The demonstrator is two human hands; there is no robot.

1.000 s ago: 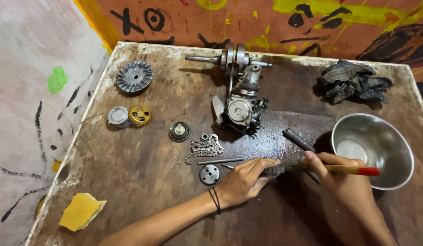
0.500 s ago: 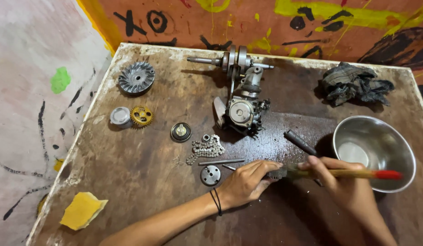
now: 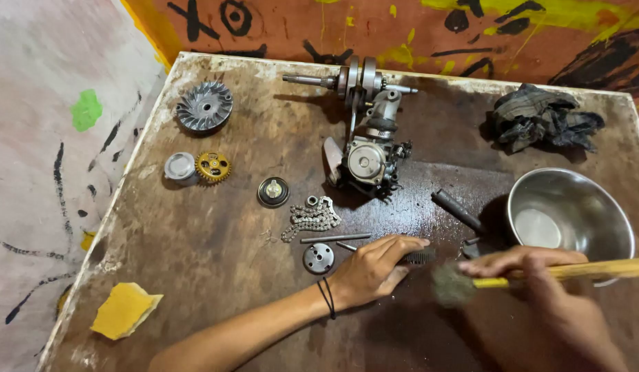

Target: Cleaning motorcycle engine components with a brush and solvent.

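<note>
Currently mid-clean: left hand (image 3: 372, 274) pins a small dark gear (image 3: 417, 257) on the wet counter (image 3: 216, 275), fingers closed on it. Right hand (image 3: 553, 303) grips a brush (image 3: 540, 277), bristles just beside the gear. Chain (image 3: 311, 218), crankshaft (image 3: 357, 83) and other parts lie untouched.

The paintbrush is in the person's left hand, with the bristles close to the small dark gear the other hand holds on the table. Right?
Not quite. The head view shows the paintbrush in the right hand; the left hand holds the small dark gear. The rest stands.
</note>
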